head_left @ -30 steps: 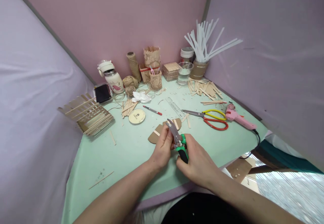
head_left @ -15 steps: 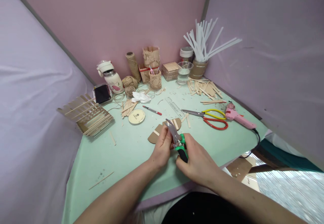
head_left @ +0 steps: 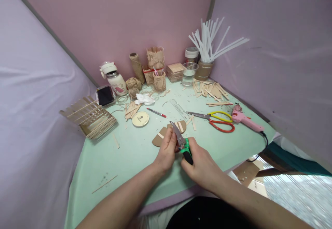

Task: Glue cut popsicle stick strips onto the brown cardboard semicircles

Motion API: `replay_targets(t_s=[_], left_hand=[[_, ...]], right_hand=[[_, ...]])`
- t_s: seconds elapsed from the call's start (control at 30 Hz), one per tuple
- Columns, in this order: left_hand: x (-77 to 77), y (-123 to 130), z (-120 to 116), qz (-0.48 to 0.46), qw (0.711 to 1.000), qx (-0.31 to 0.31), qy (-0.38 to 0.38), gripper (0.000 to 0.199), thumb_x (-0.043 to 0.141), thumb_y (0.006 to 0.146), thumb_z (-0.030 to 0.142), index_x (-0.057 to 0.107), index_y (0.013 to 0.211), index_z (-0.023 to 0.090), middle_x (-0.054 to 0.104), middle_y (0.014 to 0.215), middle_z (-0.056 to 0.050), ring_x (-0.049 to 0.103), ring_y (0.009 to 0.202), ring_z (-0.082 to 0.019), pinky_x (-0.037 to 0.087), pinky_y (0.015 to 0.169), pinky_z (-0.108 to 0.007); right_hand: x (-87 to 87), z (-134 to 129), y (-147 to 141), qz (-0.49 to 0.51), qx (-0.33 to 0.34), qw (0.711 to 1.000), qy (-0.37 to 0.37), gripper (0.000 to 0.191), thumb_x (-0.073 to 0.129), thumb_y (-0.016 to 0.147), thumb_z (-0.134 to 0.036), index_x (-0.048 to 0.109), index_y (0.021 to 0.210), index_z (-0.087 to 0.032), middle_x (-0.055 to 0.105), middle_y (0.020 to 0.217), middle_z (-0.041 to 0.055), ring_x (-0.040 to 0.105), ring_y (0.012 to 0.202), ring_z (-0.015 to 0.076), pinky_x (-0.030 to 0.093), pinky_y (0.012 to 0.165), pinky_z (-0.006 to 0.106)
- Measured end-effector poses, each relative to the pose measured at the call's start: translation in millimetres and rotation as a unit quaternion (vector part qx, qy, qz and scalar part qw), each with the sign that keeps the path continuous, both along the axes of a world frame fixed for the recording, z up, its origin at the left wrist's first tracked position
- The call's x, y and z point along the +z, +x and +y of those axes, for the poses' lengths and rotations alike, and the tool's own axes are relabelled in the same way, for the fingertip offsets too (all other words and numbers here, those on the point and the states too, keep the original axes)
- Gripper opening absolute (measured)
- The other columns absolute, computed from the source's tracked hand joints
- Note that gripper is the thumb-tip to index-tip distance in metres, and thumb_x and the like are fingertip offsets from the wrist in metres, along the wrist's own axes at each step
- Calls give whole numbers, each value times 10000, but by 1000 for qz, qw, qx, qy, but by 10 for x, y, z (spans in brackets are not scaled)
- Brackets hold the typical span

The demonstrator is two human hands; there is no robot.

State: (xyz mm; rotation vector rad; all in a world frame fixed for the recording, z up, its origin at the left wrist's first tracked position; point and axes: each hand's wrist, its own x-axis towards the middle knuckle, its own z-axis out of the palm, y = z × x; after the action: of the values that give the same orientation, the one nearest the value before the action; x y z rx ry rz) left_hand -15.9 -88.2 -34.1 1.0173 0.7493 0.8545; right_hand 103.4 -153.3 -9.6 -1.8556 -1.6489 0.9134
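Observation:
My right hand (head_left: 201, 158) is wrapped around the green and black handles of pruning shears (head_left: 178, 134), whose metal blades point up and to the left. My left hand (head_left: 166, 153) is closed just beside the blades, thumb and fingers pinched together; whatever it grips is hidden behind the fingers and the tool. Beyond the hands, two rounded brown cardboard pieces (head_left: 157, 140) lie on the table, each with a pale wooden strip across it.
Red-and-yellow-handled scissors (head_left: 198, 115), a clear ruler (head_left: 178, 109) and a pink glue gun (head_left: 246, 119) lie to the right. A marker (head_left: 156, 112), round lid (head_left: 140, 118) and slatted wooden basket (head_left: 97, 123) are leftward. A cup of water (head_left: 189, 75) stands behind.
The shears' blades look closer together, and the handles seem squeezed slightly. Both hands stay in nearly the same place; the view has shifted a little.

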Motion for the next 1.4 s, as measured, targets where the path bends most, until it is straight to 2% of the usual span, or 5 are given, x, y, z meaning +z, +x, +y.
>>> replay_targets(t_s=[0.2, 0.73, 0.93, 1.1, 1.4], left_hand=[[-11, -11, 39, -20, 998, -43, 51, 325, 405, 982, 530, 476, 964, 213, 257, 525, 99, 192, 498, -88, 190, 498, -217], [-19, -50, 108, 15, 994, -77, 71, 292, 422, 979, 502, 455, 1073, 228, 373, 611, 81, 278, 514, -88, 250, 529, -221], [-14, -39, 112, 0, 996, -67, 52, 341, 518, 926, 538, 489, 1038, 218, 361, 623, 76, 279, 521, -83, 238, 512, -217], [-10, -48, 141, -3, 998, -49, 30, 368, 555, 895, 566, 512, 889, 201, 255, 612, 80, 217, 531, -84, 217, 493, -203], [-4, -109, 173, 31, 995, -76, 55, 381, 553, 890, 572, 556, 1007, 210, 293, 655, 62, 240, 567, -100, 250, 517, -217]], right_hand=[[56, 11, 139, 126, -3, 992, -5, 157, 427, 730, -247, 337, 859, -253, 415, 714, -51, 420, 645, 161, 356, 607, 304], [96, 1, 283, 134, -8, 991, -30, 199, 442, 722, -256, 372, 909, -240, 423, 746, -49, 425, 679, 162, 358, 654, 323], [104, -5, 266, 66, 14, 997, -22, 230, 466, 731, -217, 382, 944, -238, 490, 793, -26, 484, 712, 179, 378, 662, 322], [99, -20, 296, -56, 41, 996, 53, 210, 520, 738, -198, 419, 918, -233, 521, 871, 14, 512, 767, 197, 388, 678, 321], [108, -20, 375, -137, 71, 982, 105, 204, 540, 730, -210, 422, 895, -226, 531, 869, 37, 504, 739, 205, 366, 631, 309]])
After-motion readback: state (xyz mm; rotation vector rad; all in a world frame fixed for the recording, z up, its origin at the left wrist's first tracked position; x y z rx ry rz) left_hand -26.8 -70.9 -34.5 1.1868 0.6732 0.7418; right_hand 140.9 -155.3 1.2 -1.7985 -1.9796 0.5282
